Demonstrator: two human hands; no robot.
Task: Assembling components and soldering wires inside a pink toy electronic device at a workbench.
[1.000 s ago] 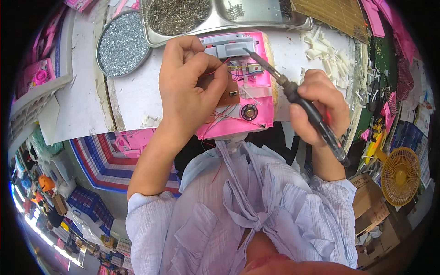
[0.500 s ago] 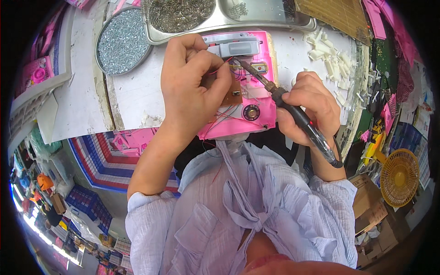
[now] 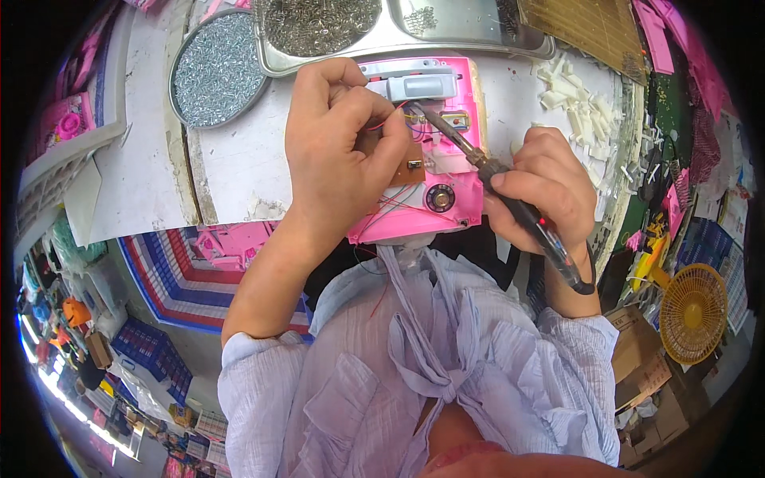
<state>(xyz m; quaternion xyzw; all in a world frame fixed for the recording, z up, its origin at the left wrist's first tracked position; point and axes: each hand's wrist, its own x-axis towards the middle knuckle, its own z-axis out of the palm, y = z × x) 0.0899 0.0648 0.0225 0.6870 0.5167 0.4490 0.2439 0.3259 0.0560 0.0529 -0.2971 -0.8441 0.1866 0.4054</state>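
Two hands meet over the pink casing (image 3: 446,203) at the desk (image 3: 151,183) edge: your left hand (image 3: 343,151), fingers pinched narrow, pins the brown circuit board (image 3: 408,163); your right hand (image 3: 542,191), fingers wrapped around the soldering iron (image 3: 510,203), angles its long axis up-left, tip just beside the left fingertips. No labels are legible; a round tray of screws (image 3: 217,70) lies far left.

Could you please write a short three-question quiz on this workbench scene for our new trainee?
1. True or false: the right hand holds a black pen-shaped soldering iron.
2. What does the left hand rest on? A) open pink plastic casing B) round metal tray of small silvery parts
3. Which side of the casing are the white plastic pieces on?

Key: 1 true; 2 A; 3 the person's right.
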